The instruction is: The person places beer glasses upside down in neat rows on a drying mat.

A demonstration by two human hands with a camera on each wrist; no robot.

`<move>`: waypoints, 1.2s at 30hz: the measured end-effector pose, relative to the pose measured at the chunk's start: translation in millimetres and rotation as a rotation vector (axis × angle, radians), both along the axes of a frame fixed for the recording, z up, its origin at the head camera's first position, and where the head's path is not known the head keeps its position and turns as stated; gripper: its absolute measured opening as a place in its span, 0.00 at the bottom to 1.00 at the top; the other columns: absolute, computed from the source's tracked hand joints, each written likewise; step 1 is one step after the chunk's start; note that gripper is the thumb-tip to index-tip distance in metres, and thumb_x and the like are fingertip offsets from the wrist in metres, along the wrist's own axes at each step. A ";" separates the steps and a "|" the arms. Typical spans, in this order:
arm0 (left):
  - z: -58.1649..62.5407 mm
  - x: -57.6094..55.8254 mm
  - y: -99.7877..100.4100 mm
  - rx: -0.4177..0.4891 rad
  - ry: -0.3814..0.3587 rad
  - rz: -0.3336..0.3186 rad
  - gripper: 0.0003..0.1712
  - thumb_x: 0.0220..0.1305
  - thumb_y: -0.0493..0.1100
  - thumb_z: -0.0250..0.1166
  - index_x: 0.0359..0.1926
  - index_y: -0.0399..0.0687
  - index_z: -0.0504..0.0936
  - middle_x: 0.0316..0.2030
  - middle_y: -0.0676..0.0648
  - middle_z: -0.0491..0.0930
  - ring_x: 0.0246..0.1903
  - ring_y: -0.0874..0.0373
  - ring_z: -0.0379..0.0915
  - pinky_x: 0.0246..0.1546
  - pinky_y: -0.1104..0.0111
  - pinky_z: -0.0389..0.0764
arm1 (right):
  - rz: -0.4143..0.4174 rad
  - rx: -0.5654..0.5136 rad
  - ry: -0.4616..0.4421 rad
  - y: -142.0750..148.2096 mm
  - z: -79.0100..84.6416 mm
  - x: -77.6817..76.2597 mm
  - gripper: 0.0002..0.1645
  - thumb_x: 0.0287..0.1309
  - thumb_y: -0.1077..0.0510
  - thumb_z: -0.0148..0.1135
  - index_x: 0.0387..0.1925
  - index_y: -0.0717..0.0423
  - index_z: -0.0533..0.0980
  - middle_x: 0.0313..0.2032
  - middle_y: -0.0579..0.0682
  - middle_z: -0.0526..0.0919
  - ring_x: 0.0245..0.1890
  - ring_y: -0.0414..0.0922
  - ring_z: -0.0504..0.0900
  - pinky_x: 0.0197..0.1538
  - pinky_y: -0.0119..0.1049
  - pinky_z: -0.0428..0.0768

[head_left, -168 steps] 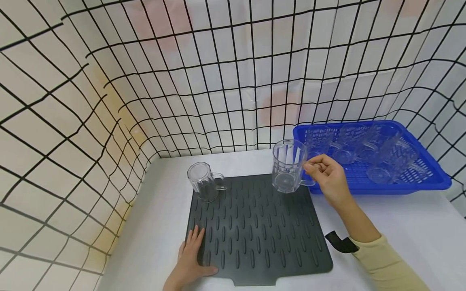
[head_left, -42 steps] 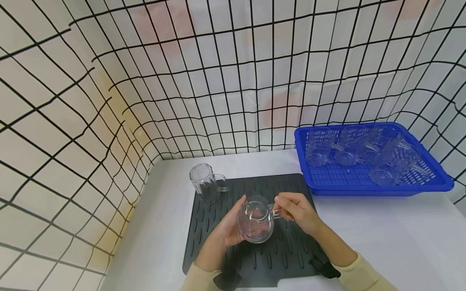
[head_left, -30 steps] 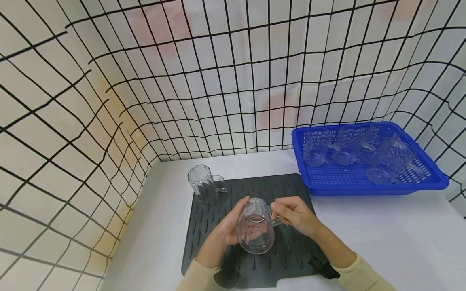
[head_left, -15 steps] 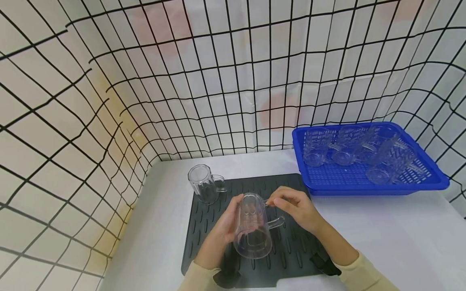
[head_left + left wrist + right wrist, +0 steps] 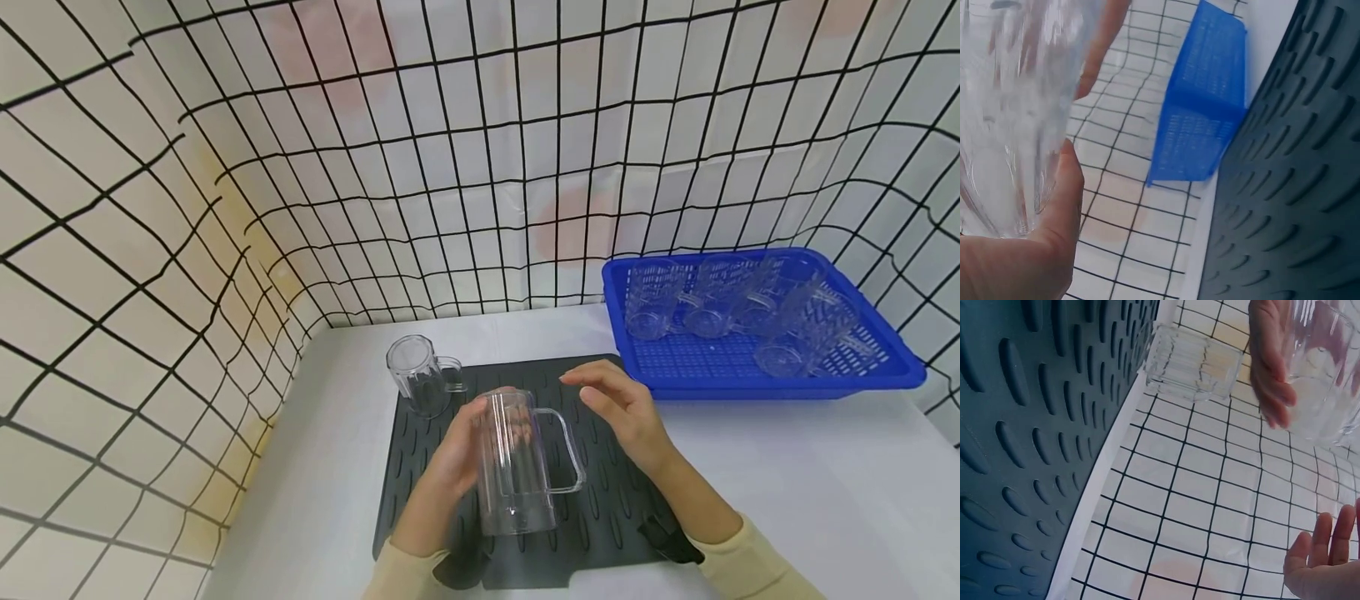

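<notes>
My left hand (image 5: 454, 454) grips a clear glass mug (image 5: 516, 475) round its body, near the narrower end. The mug hangs above the dark grey ridged mat (image 5: 607, 517), with its wider end down towards me and its handle out to the right. Apart from the mug, just right of it, my right hand (image 5: 626, 414) has its fingers loosely extended and holds nothing. In the left wrist view the mug (image 5: 1016, 119) fills the upper left, the left thumb along it. A second glass mug (image 5: 422, 379) stands at the mat's far left corner, handle to the right.
A blue plastic basket (image 5: 742, 385) with several clear glass mugs (image 5: 783, 354) lying in it is at the back right. Black wire grid panels (image 5: 480, 179) over white cloth enclose the back and sides. White table surface (image 5: 810, 483) surrounds the mat.
The right hand brought the mug from beside the basket to above the mat, where the left hand took its body. The mug was turned; the right hand has let go of its handle.
</notes>
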State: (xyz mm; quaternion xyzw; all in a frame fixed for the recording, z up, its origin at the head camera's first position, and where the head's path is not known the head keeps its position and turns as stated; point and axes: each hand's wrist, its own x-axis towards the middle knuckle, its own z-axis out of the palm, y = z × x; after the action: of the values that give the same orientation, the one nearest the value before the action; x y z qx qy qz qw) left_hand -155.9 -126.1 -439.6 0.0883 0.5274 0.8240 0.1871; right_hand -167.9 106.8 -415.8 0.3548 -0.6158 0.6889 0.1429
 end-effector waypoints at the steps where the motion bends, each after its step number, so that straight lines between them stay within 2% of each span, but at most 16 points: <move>1: 0.4 0.3 -0.4 0.021 0.029 0.000 0.32 0.68 0.53 0.51 0.64 0.37 0.64 0.46 0.48 0.81 0.43 0.57 0.81 0.45 0.66 0.80 | -0.007 -0.007 -0.009 0.2 0.0 0.1 0.21 0.60 0.77 0.46 0.49 0.64 0.80 0.47 0.50 0.81 0.52 0.43 0.75 0.54 0.31 0.74; 5: 2.1 2.4 -2.4 0.069 0.113 0.028 0.36 0.62 0.49 0.62 0.66 0.35 0.65 0.46 0.48 0.82 0.42 0.56 0.82 0.41 0.67 0.82 | -0.028 -0.011 -0.040 1.2 0.0 1.0 0.20 0.61 0.77 0.46 0.47 0.65 0.80 0.46 0.51 0.82 0.51 0.43 0.76 0.53 0.31 0.74; 11: 5.1 4.0 -4.9 0.030 0.208 0.078 0.43 0.54 0.55 0.72 0.64 0.35 0.69 0.50 0.45 0.77 0.45 0.55 0.77 0.45 0.67 0.80 | -0.050 0.017 -0.080 1.9 0.7 3.1 0.19 0.62 0.76 0.47 0.46 0.65 0.80 0.44 0.50 0.82 0.50 0.43 0.77 0.53 0.30 0.75; 14: 4.3 4.4 -6.4 0.031 0.244 0.068 0.43 0.53 0.56 0.72 0.64 0.37 0.70 0.51 0.46 0.77 0.47 0.55 0.76 0.47 0.67 0.79 | -0.056 0.033 -0.102 2.1 0.2 4.2 0.18 0.62 0.75 0.47 0.45 0.65 0.81 0.44 0.49 0.82 0.49 0.42 0.77 0.53 0.30 0.75; 21: 3.6 5.9 -8.5 0.046 0.323 0.037 0.35 0.55 0.55 0.71 0.62 0.50 0.74 0.53 0.48 0.77 0.49 0.56 0.73 0.49 0.64 0.75 | -0.058 0.055 -0.134 2.5 -2.1 5.7 0.16 0.64 0.73 0.47 0.44 0.66 0.80 0.42 0.51 0.82 0.49 0.42 0.77 0.53 0.30 0.74; 25: 3.8 5.7 -9.6 0.068 0.398 0.024 0.35 0.57 0.54 0.70 0.63 0.49 0.72 0.57 0.47 0.76 0.52 0.54 0.71 0.51 0.61 0.72 | -0.045 0.049 -0.141 2.2 -3.7 5.1 0.15 0.64 0.73 0.48 0.43 0.67 0.80 0.42 0.51 0.82 0.48 0.42 0.78 0.53 0.31 0.75; 30: 2.9 4.1 -10.8 0.090 0.449 0.014 0.35 0.58 0.52 0.70 0.65 0.49 0.71 0.60 0.47 0.75 0.55 0.53 0.70 0.55 0.56 0.69 | -0.010 0.016 -0.134 -0.1 -5.9 4.6 0.17 0.64 0.74 0.47 0.44 0.65 0.81 0.43 0.51 0.83 0.47 0.42 0.79 0.52 0.31 0.75; 36: 0.3 0.3 -11.1 0.120 0.518 -0.011 0.37 0.58 0.52 0.70 0.66 0.46 0.69 0.61 0.44 0.73 0.58 0.50 0.69 0.56 0.59 0.71 | 0.021 0.016 -0.163 -2.7 -8.6 5.2 0.16 0.65 0.73 0.46 0.45 0.67 0.80 0.42 0.49 0.85 0.43 0.42 0.82 0.53 0.32 0.76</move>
State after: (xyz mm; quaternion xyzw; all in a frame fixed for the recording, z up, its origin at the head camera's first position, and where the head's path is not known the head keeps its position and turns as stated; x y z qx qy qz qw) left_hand -155.6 -137.2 -439.3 0.3100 0.5073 0.8028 0.0449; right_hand -162.7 104.1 -424.5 0.3051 -0.6270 0.7120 0.0822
